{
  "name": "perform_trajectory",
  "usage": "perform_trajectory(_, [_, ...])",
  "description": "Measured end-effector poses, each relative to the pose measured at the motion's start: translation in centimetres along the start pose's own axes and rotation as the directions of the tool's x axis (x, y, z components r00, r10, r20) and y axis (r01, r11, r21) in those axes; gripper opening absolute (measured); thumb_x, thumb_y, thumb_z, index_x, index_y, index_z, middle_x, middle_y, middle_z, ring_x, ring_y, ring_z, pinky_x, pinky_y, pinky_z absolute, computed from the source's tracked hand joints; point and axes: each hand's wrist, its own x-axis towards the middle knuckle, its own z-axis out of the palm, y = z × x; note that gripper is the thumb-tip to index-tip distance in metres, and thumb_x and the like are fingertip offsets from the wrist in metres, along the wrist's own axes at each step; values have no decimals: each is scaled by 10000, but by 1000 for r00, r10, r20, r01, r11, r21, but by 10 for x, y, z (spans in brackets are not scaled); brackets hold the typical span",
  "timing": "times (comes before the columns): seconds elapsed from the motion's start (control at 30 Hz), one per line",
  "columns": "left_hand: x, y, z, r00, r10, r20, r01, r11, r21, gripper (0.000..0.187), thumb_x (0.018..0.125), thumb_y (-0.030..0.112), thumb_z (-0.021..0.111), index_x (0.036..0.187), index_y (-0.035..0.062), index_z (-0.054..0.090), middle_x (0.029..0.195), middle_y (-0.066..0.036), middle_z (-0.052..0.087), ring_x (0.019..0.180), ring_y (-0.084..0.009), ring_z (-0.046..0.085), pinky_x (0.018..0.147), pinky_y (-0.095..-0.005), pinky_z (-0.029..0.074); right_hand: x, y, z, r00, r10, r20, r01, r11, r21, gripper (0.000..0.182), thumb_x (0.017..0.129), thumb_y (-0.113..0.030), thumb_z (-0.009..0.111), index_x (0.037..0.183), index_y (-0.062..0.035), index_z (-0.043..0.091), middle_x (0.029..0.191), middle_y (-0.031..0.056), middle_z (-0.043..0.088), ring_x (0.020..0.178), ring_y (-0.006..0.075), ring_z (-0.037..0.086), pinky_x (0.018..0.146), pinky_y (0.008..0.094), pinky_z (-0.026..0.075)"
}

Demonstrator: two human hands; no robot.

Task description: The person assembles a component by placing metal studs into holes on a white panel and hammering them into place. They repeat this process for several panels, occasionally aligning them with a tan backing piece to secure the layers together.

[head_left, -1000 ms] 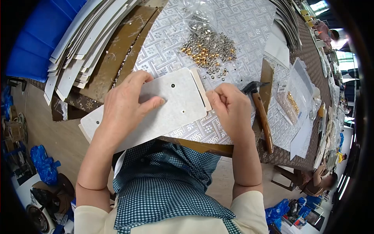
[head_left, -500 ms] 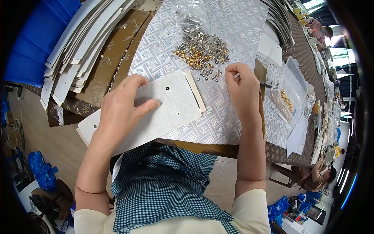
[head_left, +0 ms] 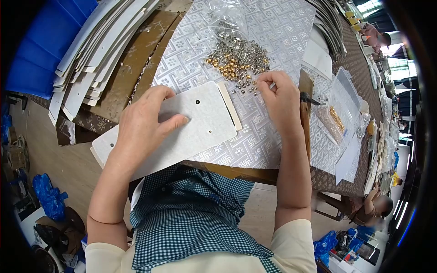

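Observation:
My left hand (head_left: 141,125) grips a white flat panel (head_left: 200,116) with rounded corners, its thumb lying on top and its other fingers over the far edge. Small holes or dark-rimmed fittings dot the panel, and a cream layer (head_left: 231,109) shows beneath its right end. Beyond it lies a heap of small silver and gold metal studs (head_left: 236,61), partly under a clear plastic bag (head_left: 225,18). At the near right side of that heap, my right hand (head_left: 281,100) is closed, thumb and index finger pinched together. Whatever is between those fingertips is too small to make out.
Stacked white panels (head_left: 91,59) lean beside a blue bin (head_left: 38,45) at left. On the right are a clear plastic box (head_left: 339,109) with gold pieces and a dark metal tool (head_left: 309,98) at the table edge. A person (head_left: 371,207) sits at far right.
My right hand has shifted slightly left and towards the loose studs, its fingers still pinched. The left hand keeps its hold on the panel, and the whole view has moved a little.

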Motion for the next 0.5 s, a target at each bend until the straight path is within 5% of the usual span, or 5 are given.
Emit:
perform_trajectory(0.17, [1,-3,0,1000,15,-2,-15,1000,-16,515,747,335,839,1134,62,635,1147,-128,692,1080,-309,673,893,-405,525,-10,-10,-7,992,68,-105,-31,947,319,80,934,-71,650,971,-4,674,883,50,668,717,116,631,651,262,511])
perform_trajectory(0.2, [1,-1,-1,1000,10,4,-10,1000,-16,514,748,334,837,1137,66,634,1146,-126,693,1059,-308,677,882,-404,527,-16,-20,-12,982,188,-9,-166,891,423,59,927,-29,655,976,1,670,860,29,659,716,68,613,641,226,506])
perform_trajectory(0.33, [0,-4,0,999,46,-19,-46,999,-8,512,751,333,832,1146,77,630,1133,-110,698,983,-310,689,844,-409,530,-39,-34,-7,999,-25,33,8,894,448,137,839,31,736,941,-21,661,842,5,654,647,36,564,594,196,478])
perform_trajectory(0.5, [1,-4,-1,998,53,-15,-52,998,27,509,756,346,825,1142,80,626,1111,-102,701,969,-318,688,830,-412,530,-59,-67,-5,949,-240,204,175,940,292,145,761,20,768,819,-53,657,839,35,665,609,127,594,559,268,485])
